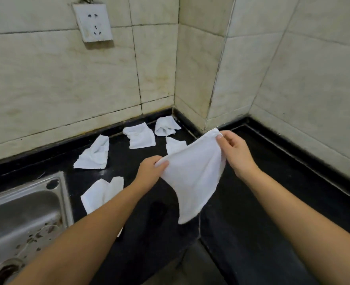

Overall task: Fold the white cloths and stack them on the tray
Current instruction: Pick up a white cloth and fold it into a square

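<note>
Head view. White cloth in hand (192,177) hangs in the air above the black counter (272,182), stretched between both hands. Its held top edge slants from low-left to high-right; the rest drapes down to a loose point toward the counter's front edge. Long axis, as it hangs, runs roughly along that drop.

Left hand (151,169) pinches the lower-left corner, thumb on top, fingers curled under. Right hand (234,150) pinches the upper-right corner between thumb and fingertips, sitting higher and farther back, toward the counter's back corner. Both forearms reach forward from the front edge, the cloth between them. Neither hand is clearly nearer to the hanging point; the left sits lower. Judgement: the cloth is held out ready for a first fold, which calls for bringing the 2 pinched corners together or laying it flat.

5 more white cloths lie crumpled on the counter, unfolded: 1 near the sink (102,193), 1 behind it (93,154), 2 by the back edge (140,137) (165,126), 1 partly hidden behind the held cloth (175,145).

No tray in view. Steel sink (26,212) at the counter's left edge; wall socket (92,22) on the tiles above.
</note>
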`<state>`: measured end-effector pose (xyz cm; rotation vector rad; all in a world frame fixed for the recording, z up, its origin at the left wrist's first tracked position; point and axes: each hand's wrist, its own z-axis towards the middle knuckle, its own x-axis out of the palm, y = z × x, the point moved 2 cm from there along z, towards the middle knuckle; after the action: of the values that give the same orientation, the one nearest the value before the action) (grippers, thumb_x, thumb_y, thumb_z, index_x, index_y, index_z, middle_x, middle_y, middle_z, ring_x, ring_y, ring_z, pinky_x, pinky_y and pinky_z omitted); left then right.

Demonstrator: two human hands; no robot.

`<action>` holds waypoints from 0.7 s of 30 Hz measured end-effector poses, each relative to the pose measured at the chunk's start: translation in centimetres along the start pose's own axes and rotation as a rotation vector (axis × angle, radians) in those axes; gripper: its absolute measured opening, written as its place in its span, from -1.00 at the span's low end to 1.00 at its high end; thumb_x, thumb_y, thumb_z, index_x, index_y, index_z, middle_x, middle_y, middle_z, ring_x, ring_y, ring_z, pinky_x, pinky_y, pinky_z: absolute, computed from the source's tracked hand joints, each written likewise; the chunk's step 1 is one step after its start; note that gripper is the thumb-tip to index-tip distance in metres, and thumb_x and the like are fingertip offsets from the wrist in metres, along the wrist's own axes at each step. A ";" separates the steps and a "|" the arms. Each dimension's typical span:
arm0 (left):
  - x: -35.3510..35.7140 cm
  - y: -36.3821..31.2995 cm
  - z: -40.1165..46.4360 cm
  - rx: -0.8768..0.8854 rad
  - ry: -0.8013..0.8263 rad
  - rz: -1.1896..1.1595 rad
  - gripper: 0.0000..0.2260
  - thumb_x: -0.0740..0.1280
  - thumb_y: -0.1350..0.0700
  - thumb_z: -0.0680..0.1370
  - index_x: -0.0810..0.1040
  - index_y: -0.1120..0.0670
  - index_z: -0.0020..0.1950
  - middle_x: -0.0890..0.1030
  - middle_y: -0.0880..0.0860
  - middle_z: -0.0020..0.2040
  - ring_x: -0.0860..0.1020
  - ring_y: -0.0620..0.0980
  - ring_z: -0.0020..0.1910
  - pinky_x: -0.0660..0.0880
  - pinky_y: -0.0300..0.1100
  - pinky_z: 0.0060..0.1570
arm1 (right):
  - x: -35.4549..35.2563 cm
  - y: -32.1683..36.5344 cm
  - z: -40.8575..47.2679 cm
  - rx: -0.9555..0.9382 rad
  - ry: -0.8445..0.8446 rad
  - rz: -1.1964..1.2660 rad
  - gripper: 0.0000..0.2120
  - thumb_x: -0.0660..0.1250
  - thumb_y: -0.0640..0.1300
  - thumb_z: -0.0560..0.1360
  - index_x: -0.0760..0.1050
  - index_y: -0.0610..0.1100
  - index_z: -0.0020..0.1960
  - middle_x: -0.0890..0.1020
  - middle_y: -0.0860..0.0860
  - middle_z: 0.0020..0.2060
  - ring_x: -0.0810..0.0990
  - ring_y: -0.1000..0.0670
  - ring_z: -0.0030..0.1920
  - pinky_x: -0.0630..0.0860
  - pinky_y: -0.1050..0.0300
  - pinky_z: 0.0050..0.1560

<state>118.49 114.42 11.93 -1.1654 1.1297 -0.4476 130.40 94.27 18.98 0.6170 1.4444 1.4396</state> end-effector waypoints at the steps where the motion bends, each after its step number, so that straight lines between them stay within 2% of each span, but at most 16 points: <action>1: 0.4 -1.2 0.3 0.020 0.014 -0.018 -0.76 0.30 0.15 0.55 0.53 0.32 -0.19 0.49 0.11 -0.29 0.42 -0.05 -0.31 0.32 -0.24 -0.31 | -1.7 -0.4 -0.1 0.018 -0.050 -0.001 -0.81 0.20 -0.12 0.59 0.56 0.02 -0.10 0.59 0.08 -0.21 0.53 0.21 -0.22 0.45 0.30 -0.16; 4: 2.3 -5.4 1.1 0.098 0.058 -0.064 -0.72 0.29 0.12 0.55 0.51 0.36 -0.15 0.48 0.20 -0.25 0.43 0.00 -0.27 0.32 -0.17 -0.25 | -6.9 -1.6 -0.8 0.109 -0.191 0.037 -0.77 0.19 -0.09 0.56 0.56 0.03 -0.20 0.57 0.01 -0.21 0.49 0.01 -0.13 0.40 0.04 -0.05; 5: 3.1 -6.7 1.3 0.123 0.065 -0.081 -0.72 0.29 0.10 0.55 0.51 0.35 -0.12 0.50 0.24 -0.22 0.45 0.01 -0.25 0.33 -0.14 -0.22 | -8.6 -1.8 -1.3 0.136 -0.248 0.062 -0.76 0.19 -0.11 0.56 0.56 0.00 -0.21 0.57 0.00 -0.22 0.48 -0.01 -0.12 0.39 0.02 -0.05; 7: 5.0 -8.9 1.1 0.150 0.064 -0.127 -0.74 0.29 0.10 0.56 0.53 0.31 -0.11 0.53 0.22 -0.20 0.47 -0.01 -0.23 0.35 -0.18 -0.21 | -11.6 -2.0 -2.8 0.163 -0.344 0.106 -0.75 0.17 -0.20 0.55 0.55 -0.03 -0.22 0.57 0.03 -0.26 0.48 0.01 -0.14 0.40 0.06 -0.09; 11: 9.0 -10.4 -1.2 0.133 0.114 -0.225 -0.83 0.29 0.10 0.57 0.53 0.17 -0.17 0.47 0.04 -0.30 0.43 -0.10 -0.28 0.36 -0.27 -0.22 | -15.5 -3.3 -7.2 0.182 -0.385 0.078 -0.73 0.17 -0.37 0.49 0.48 -0.06 -0.24 0.54 0.06 -0.33 0.49 0.16 -0.30 0.42 0.29 -0.24; 13: 11.0 -9.3 -3.3 0.109 0.172 -0.192 -0.84 0.29 0.12 0.57 0.54 0.15 -0.18 0.45 -0.01 -0.36 0.42 -0.20 -0.37 0.33 -0.39 -0.32 | -16.5 -5.3 -10.0 0.226 -0.374 0.003 -0.75 0.19 -0.38 0.48 0.48 -0.07 -0.21 0.53 0.05 -0.34 0.47 0.23 -0.37 0.37 0.33 -0.31; 15: 12.8 -7.0 -5.7 0.087 0.254 -0.142 -0.82 0.31 0.15 0.56 0.54 0.15 -0.23 0.44 -0.02 -0.38 0.40 -0.27 -0.44 0.30 -0.44 -0.40 | -17.2 -8.1 -13.3 0.291 -0.315 -0.058 -0.79 0.22 -0.36 0.48 0.48 -0.09 -0.18 0.54 0.02 -0.31 0.48 0.16 -0.32 0.38 0.29 -0.28; 18: 15.0 -1.9 -8.5 -0.006 0.395 -0.041 -0.76 0.31 0.15 0.56 0.55 0.32 -0.20 0.47 0.07 -0.30 0.43 -0.12 -0.29 0.34 -0.26 -0.27 | -17.3 -12.8 -18.5 0.431 -0.178 -0.097 -0.84 0.26 -0.34 0.50 0.51 -0.12 -0.15 0.58 -0.07 -0.24 0.51 0.03 -0.21 0.41 0.22 -0.18; 21: 16.2 1.8 -10.4 -0.056 0.538 0.132 -0.71 0.30 0.11 0.56 0.51 0.27 -0.27 0.42 0.04 -0.34 0.40 -0.10 -0.31 0.32 -0.18 -0.22 | -16.7 -16.4 -22.1 0.605 -0.077 -0.092 -0.91 0.28 -0.33 0.51 0.53 -0.20 -0.13 0.56 -0.14 -0.24 0.50 -0.03 -0.22 0.44 0.22 -0.22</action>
<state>115.77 97.41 3.17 -1.0365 1.6816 -0.6525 122.24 66.78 4.27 0.9493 1.8277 0.8840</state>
